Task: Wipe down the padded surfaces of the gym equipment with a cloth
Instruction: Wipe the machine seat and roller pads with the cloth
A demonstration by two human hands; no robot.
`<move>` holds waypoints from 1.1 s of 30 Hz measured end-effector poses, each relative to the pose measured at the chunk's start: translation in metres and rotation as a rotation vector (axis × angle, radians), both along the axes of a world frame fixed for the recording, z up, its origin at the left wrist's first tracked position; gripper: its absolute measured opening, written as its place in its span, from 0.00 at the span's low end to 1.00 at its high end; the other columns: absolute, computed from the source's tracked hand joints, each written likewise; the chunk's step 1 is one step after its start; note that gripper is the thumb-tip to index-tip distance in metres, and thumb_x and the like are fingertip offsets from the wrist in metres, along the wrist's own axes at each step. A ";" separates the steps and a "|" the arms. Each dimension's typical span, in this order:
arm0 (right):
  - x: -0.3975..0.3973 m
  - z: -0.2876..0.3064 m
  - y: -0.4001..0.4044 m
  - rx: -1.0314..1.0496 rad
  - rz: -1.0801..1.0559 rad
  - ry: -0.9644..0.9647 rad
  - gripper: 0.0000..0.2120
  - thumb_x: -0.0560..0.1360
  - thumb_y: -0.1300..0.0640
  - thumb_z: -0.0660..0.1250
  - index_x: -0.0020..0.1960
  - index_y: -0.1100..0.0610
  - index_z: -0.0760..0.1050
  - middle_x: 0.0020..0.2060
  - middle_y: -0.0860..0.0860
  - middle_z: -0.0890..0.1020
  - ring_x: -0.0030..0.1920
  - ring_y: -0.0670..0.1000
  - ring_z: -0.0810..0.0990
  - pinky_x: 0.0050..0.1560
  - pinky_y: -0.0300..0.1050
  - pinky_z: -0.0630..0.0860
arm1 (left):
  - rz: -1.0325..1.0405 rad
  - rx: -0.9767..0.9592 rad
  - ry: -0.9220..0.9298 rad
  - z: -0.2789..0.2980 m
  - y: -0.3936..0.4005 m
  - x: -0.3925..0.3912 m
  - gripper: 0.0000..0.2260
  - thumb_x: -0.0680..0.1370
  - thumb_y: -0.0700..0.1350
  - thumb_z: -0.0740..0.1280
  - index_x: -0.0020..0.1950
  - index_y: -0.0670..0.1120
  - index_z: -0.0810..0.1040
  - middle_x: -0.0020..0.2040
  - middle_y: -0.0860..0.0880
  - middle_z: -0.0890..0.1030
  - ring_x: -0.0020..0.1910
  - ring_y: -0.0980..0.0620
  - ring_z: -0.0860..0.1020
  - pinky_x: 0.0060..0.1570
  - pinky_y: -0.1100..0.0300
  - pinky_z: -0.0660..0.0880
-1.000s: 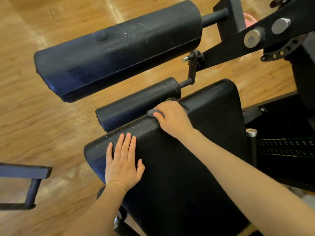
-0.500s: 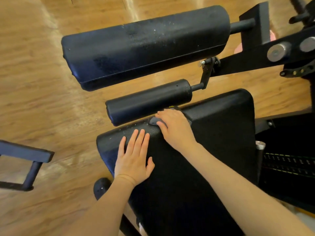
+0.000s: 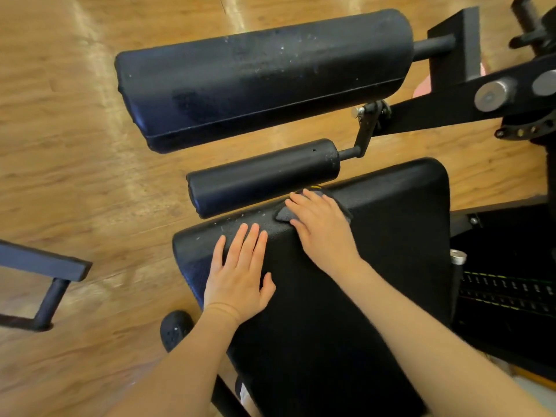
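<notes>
I have the right hand pressed on the cloth, a dark grey wad at the far edge of the seat pad, fingers curled over it so only its left corner and a strip on the right show. The left hand lies flat on the pad just nearer than and left of the cloth, fingers straight and together, holding nothing. The pad's long axis runs from me outward; its far-left corner, left of the cloth, carries pale specks, so I judge the next stroke goes leftward along that edge, with the right hand nearer the job and the left in the path. Beyond the pad's far edge lies the small roller, almost touching it, and farther off the big roller, speckled and not yet wiped by the look of it. No containers are in view
</notes>
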State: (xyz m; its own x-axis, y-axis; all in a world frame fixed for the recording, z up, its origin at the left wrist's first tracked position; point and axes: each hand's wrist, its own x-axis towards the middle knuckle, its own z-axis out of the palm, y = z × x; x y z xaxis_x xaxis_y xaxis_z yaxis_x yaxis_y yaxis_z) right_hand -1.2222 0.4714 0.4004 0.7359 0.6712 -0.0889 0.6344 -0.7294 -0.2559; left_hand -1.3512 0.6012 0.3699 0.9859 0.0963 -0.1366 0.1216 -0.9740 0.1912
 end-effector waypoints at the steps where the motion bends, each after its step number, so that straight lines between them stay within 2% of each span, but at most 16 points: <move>1: 0.011 0.001 -0.010 -0.029 0.053 -0.009 0.18 0.75 0.60 0.65 0.65 0.58 0.73 0.63 0.54 0.77 0.66 0.55 0.72 0.67 0.53 0.63 | 0.003 -0.002 0.002 0.001 0.000 0.000 0.30 0.71 0.54 0.56 0.68 0.39 0.70 0.68 0.40 0.72 0.69 0.44 0.63 0.67 0.44 0.53; 3: 0.032 0.002 -0.032 -0.018 -0.029 0.005 0.17 0.76 0.60 0.64 0.64 0.59 0.73 0.62 0.55 0.76 0.66 0.55 0.72 0.68 0.52 0.63 | 0.001 -0.004 -0.002 0.000 0.000 0.000 0.30 0.71 0.54 0.55 0.69 0.39 0.68 0.68 0.40 0.72 0.69 0.44 0.63 0.68 0.45 0.53; 6: 0.046 -0.002 -0.047 0.074 -0.337 -0.009 0.15 0.78 0.59 0.60 0.63 0.60 0.74 0.61 0.55 0.77 0.65 0.55 0.71 0.69 0.51 0.62 | -0.004 -0.010 -0.016 0.000 0.001 -0.001 0.30 0.71 0.54 0.54 0.70 0.40 0.63 0.68 0.40 0.72 0.69 0.44 0.62 0.68 0.45 0.52; 9: 0.031 -0.007 -0.022 0.120 -0.564 -0.039 0.15 0.78 0.59 0.58 0.63 0.59 0.74 0.61 0.54 0.77 0.66 0.55 0.70 0.70 0.55 0.61 | -0.002 -0.023 -0.020 0.000 0.001 -0.001 0.30 0.71 0.54 0.54 0.70 0.41 0.61 0.69 0.40 0.71 0.70 0.44 0.62 0.68 0.45 0.52; 11: 0.013 -0.008 0.001 0.128 -0.614 -0.037 0.16 0.79 0.59 0.58 0.64 0.58 0.73 0.63 0.52 0.76 0.69 0.53 0.67 0.72 0.54 0.57 | 0.001 -0.030 -0.015 -0.001 0.001 -0.002 0.30 0.71 0.54 0.54 0.71 0.40 0.61 0.69 0.40 0.71 0.70 0.44 0.62 0.69 0.45 0.52; 15: -0.015 -0.009 0.019 0.151 -0.483 0.021 0.16 0.79 0.59 0.58 0.66 0.57 0.72 0.66 0.52 0.73 0.71 0.52 0.64 0.72 0.49 0.52 | -0.002 -0.028 -0.017 -0.001 0.001 -0.002 0.31 0.71 0.54 0.54 0.70 0.40 0.67 0.69 0.40 0.71 0.70 0.44 0.61 0.69 0.45 0.51; 20: 0.010 0.004 -0.008 -0.007 -0.205 0.030 0.17 0.79 0.58 0.59 0.67 0.57 0.71 0.65 0.53 0.74 0.68 0.52 0.68 0.70 0.47 0.59 | -0.001 -0.023 -0.032 -0.001 0.001 -0.005 0.30 0.72 0.55 0.56 0.70 0.40 0.69 0.70 0.42 0.71 0.70 0.45 0.65 0.69 0.46 0.53; 22: 0.017 0.010 -0.006 0.007 -0.268 0.039 0.16 0.79 0.58 0.59 0.65 0.59 0.72 0.62 0.54 0.76 0.66 0.54 0.71 0.68 0.47 0.63 | 0.002 -0.017 -0.037 0.003 0.001 -0.006 0.30 0.73 0.54 0.60 0.72 0.41 0.67 0.71 0.43 0.69 0.71 0.46 0.65 0.71 0.47 0.52; 24: 0.015 0.015 0.009 0.069 -0.430 0.053 0.14 0.79 0.59 0.58 0.62 0.61 0.74 0.58 0.56 0.78 0.62 0.55 0.72 0.65 0.49 0.64 | -0.010 -0.041 -0.057 0.008 0.002 -0.007 0.31 0.75 0.54 0.61 0.75 0.42 0.61 0.75 0.44 0.63 0.75 0.47 0.59 0.72 0.48 0.48; 26: 0.007 0.015 0.025 0.064 -0.559 0.033 0.13 0.80 0.59 0.57 0.60 0.61 0.75 0.58 0.56 0.78 0.63 0.55 0.71 0.67 0.51 0.63 | 0.037 -0.056 -0.081 0.011 0.006 -0.012 0.31 0.77 0.53 0.61 0.76 0.42 0.57 0.77 0.44 0.58 0.76 0.47 0.54 0.72 0.48 0.43; 27: 0.002 0.015 0.032 0.036 -0.558 0.015 0.14 0.80 0.58 0.57 0.61 0.61 0.75 0.59 0.56 0.77 0.65 0.55 0.69 0.69 0.51 0.61 | 0.097 -0.061 -0.089 0.012 0.010 -0.018 0.32 0.76 0.53 0.63 0.76 0.41 0.58 0.76 0.43 0.59 0.76 0.46 0.54 0.72 0.47 0.44; 29: -0.017 0.013 0.049 -0.005 -0.420 0.021 0.15 0.80 0.57 0.56 0.64 0.58 0.73 0.62 0.54 0.76 0.68 0.53 0.66 0.71 0.49 0.55 | 0.254 -0.094 -0.106 0.010 0.021 -0.033 0.35 0.73 0.54 0.66 0.74 0.39 0.60 0.75 0.41 0.61 0.75 0.44 0.54 0.72 0.45 0.43; 30: -0.030 0.011 0.059 -0.014 -0.309 0.047 0.16 0.81 0.57 0.55 0.66 0.58 0.70 0.65 0.53 0.74 0.70 0.53 0.64 0.72 0.48 0.53 | 0.322 -0.096 -0.107 0.008 0.028 -0.042 0.38 0.73 0.57 0.65 0.75 0.38 0.56 0.76 0.40 0.58 0.76 0.44 0.51 0.71 0.45 0.41; 33: -0.051 0.012 0.078 -0.075 0.009 0.116 0.19 0.81 0.56 0.54 0.71 0.56 0.64 0.70 0.52 0.68 0.72 0.51 0.60 0.73 0.46 0.50 | 0.424 -0.187 -0.007 -0.001 0.040 -0.064 0.45 0.74 0.65 0.60 0.74 0.41 0.37 0.76 0.44 0.40 0.75 0.49 0.38 0.71 0.46 0.37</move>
